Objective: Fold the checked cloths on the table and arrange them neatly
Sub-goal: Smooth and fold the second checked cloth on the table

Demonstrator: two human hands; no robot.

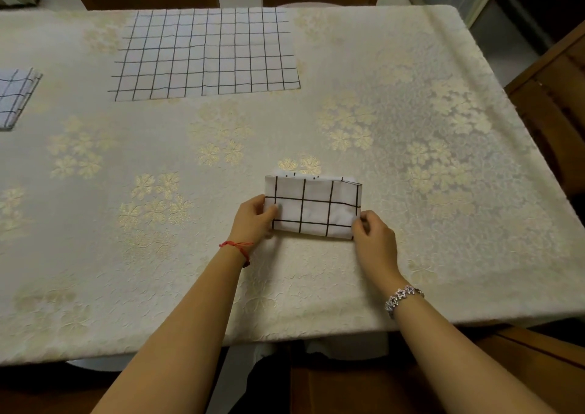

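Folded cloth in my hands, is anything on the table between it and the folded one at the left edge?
Nothing visible. Between the held cloth, gripped by the left hand and right hand, and the folded cloth at the left edge lies only bare tablecloth. The unfolded cloth lies farther back, off that line.

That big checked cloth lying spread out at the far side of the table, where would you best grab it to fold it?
Probably by its two near corners, coming in from the near edge. The big cloth lies flat and open on the table, so only its edges and corners offer anything to pinch.
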